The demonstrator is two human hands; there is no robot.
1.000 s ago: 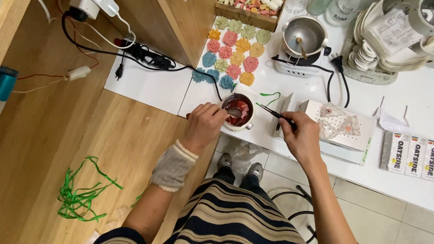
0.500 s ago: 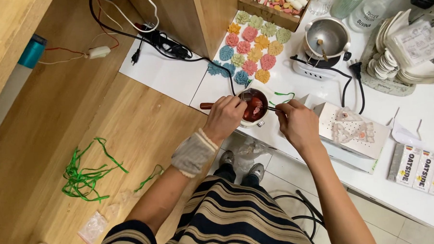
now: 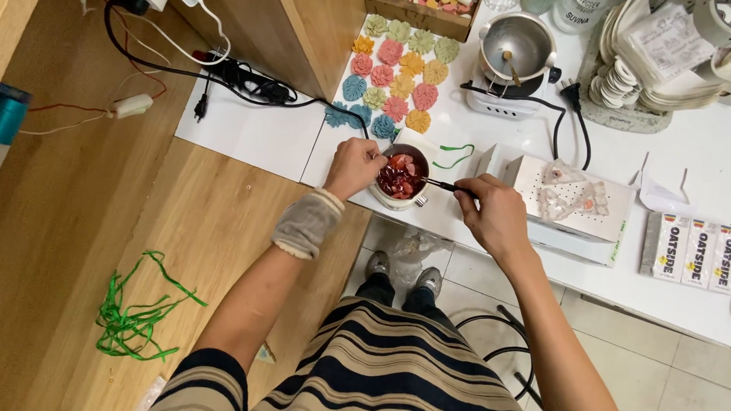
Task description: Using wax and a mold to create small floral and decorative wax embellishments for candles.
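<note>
Gripping two things at once rn: left hand [image 3: 354, 167] is curled around the rim/side of a small white pot [image 3: 399, 198], fingers closed on it, and right hand [image 3: 494, 215] is pinched shut on a thin dark tool [image 3: 439, 183] w/ its tip reaching into the pot. Can't tell if it's tweezers or a stick, too thin to make out.

Pot is full of red chunks [image 3: 400, 177], glossy looking, and it sits near the front edge of the white table [image 3: 258, 136], right btwn my two hands. Left wrist has a beige cuff [image 3: 307, 224] on it.

Other stuff around:
- rows of colored flower-shaped pieces [image 3: 397, 84] (pink, orange, teal, green) laid out behind the pot, well apart from it
- metal melting pot [image 3: 515, 48] on a white base further back, w/ a black cord [image 3: 559, 127] trailing fwd
- flat white box [image 3: 572, 206] just beside my right hand, clear pieces lying on top
- three small cartons [image 3: 697, 247] lined up far right
- green ribbon scrap [image 3: 456, 155] on the table just behind the pot, and a bigger tangle of green ribbon [image 3: 130, 315] down on the wooden surface to my left
- black power strip [image 3: 252, 80] near the back left
</note>
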